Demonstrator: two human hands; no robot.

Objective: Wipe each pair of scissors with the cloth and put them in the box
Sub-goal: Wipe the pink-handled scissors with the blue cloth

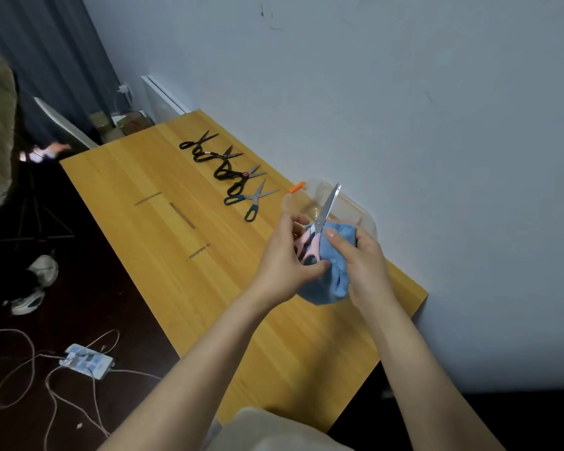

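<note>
Pink scissors [321, 219] mid-wipe, blades up, over the table's [176, 229] wall-side edge. My left hand [285, 255] grips the handles; my right hand [363, 260] clamps the blue cloth [329, 278] against them. The clear box [358, 208] behind looks empty, and four pairs [235, 177] wait along that edge.

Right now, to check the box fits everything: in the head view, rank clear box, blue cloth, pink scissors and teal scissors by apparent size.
1. clear box
2. blue cloth, partly covered
3. pink scissors and teal scissors: look alike; teal lie farther away, unranked
</note>
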